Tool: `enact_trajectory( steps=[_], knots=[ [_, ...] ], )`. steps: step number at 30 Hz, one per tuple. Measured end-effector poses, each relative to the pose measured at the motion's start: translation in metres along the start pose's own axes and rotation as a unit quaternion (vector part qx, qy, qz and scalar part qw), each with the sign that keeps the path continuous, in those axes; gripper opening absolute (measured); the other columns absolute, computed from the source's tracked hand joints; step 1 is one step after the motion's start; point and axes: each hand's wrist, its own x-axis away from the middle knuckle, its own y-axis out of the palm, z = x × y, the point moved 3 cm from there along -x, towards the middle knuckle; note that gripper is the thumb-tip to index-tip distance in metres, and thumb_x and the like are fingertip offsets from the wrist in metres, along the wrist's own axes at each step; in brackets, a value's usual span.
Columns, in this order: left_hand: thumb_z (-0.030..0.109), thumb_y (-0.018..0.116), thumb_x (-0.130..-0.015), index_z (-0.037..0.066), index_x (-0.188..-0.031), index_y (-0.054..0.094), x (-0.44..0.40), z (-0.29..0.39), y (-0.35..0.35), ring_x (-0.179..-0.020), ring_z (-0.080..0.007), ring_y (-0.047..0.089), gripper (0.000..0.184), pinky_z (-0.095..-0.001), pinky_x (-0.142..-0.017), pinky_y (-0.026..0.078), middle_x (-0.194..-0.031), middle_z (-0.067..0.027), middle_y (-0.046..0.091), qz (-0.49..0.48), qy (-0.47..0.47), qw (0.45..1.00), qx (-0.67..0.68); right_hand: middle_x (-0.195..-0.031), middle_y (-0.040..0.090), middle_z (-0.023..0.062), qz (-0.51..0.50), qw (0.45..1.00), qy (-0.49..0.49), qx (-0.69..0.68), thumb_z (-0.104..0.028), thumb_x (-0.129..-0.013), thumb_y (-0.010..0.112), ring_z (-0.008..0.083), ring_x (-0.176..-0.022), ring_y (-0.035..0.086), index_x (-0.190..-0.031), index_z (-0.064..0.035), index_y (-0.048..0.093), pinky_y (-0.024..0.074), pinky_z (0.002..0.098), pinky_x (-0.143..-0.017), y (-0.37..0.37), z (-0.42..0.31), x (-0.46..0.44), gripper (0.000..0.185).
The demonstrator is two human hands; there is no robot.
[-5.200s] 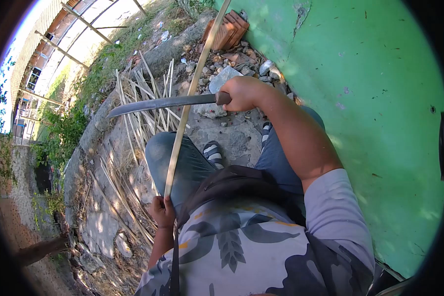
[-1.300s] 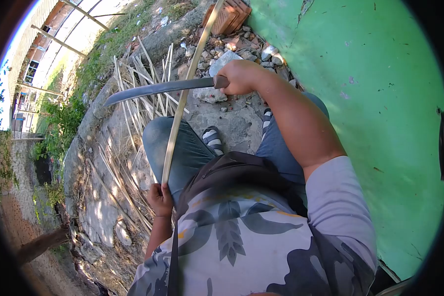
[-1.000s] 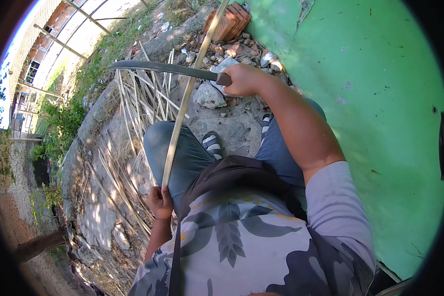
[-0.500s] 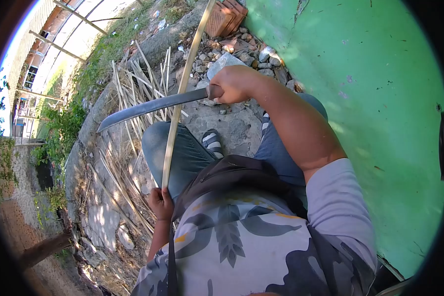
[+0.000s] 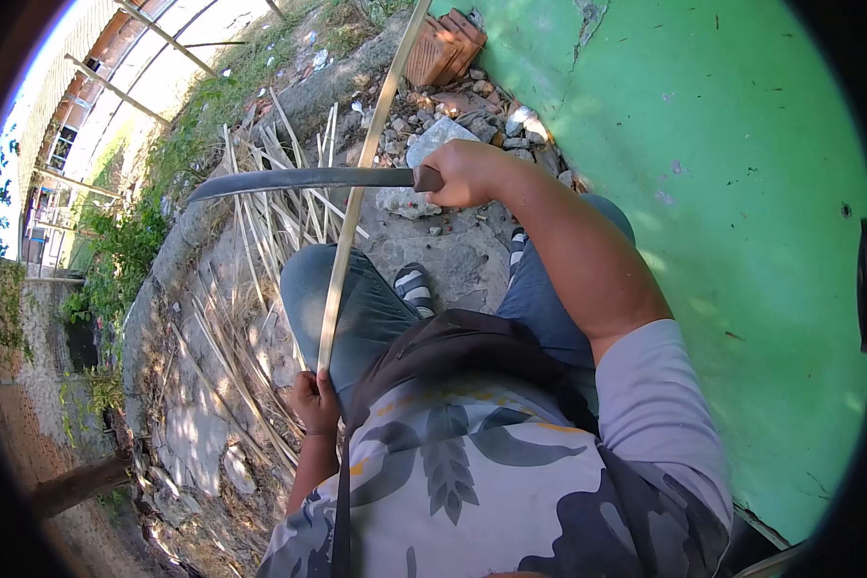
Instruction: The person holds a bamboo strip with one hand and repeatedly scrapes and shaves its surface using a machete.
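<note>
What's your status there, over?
Right hand gripping machete. Left hand pinching strip. Machete crosses strip in view. Left knee shows behind strip, maybe in the way.

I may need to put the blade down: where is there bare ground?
The barest patch is grey concrete between the feet, edged by rubble ahead. Crowded: loose strips beneath the blade and outside the left knee; red bricks and rubble beside the green wall.

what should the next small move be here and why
Probably slide the blade along the pale strip: the right hand grips its handle, the blade crosses the strip, and the left hand holds the strip's near end.
</note>
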Motion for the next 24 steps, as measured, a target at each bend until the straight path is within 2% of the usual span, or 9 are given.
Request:
enact_trajectory(
  steps=[4,13,17,20,24],
  knots=[
    [0.028,0.067,-0.099,0.004,-0.074,0.049,0.001,-0.005,0.001,-0.05,-0.0169,0.039,0.039,-0.0353,-0.049,0.033,-0.055,-0.0055,0.043,-0.016,-0.017,1.0,0.016,-0.089,0.074,0.0119,-0.004,1.0,-0.015,-0.023,-0.029,-0.081,0.074,0.0302,-0.085,0.07,-0.099,-0.0101,0.072,0.0534,0.041,-0.077,-0.002,-0.003,0.002,0.026],
    [0.03,0.066,-0.1,0.004,-0.074,0.05,-0.002,-0.001,0.0,-0.05,-0.015,0.04,0.04,-0.0334,-0.049,0.033,-0.055,-0.0049,0.044,-0.003,0.031,0.999,0.009,-0.094,0.074,0.0128,-0.014,1.0,-0.009,0.0,-0.03,-0.081,0.075,0.0311,-0.09,0.071,-0.103,-0.0116,0.074,0.0539,0.0411,-0.079,-0.007,0.008,-0.003,0.029],
    [0.03,0.068,-0.099,0.004,-0.074,0.051,-0.002,0.006,-0.002,-0.05,-0.0147,0.041,0.039,-0.0331,-0.049,0.034,-0.056,-0.0049,0.045,-0.009,-0.002,1.0,-0.006,-0.095,0.074,0.0138,-0.019,1.0,0.004,0.002,-0.031,-0.081,0.074,0.032,-0.091,0.071,-0.103,-0.0116,0.074,0.054,0.0415,-0.08,-0.001,0.017,-0.008,0.029],
    [0.03,0.069,-0.098,0.004,-0.074,0.052,-0.001,0.008,-0.005,-0.05,-0.0148,0.041,0.039,-0.0332,-0.049,0.034,-0.056,-0.0049,0.046,-0.006,-0.005,1.0,-0.008,-0.103,0.075,0.0138,-0.021,0.998,0.015,0.051,-0.027,-0.077,0.075,0.0328,-0.097,0.071,-0.108,-0.0126,0.075,0.0552,0.043,-0.085,-0.001,0.008,-0.008,0.034],
    [0.029,0.069,-0.097,0.005,-0.073,0.052,0.0,0.005,-0.002,-0.049,-0.0161,0.041,0.037,-0.0336,-0.049,0.035,-0.055,-0.0055,0.046,0.004,0.002,1.0,-0.008,-0.089,0.074,0.0136,0.016,0.999,-0.034,0.021,-0.031,-0.08,0.075,0.033,-0.088,0.071,-0.095,-0.011,0.073,0.0541,0.0429,-0.079,0.002,-0.008,0.002,0.025]
  ],
)
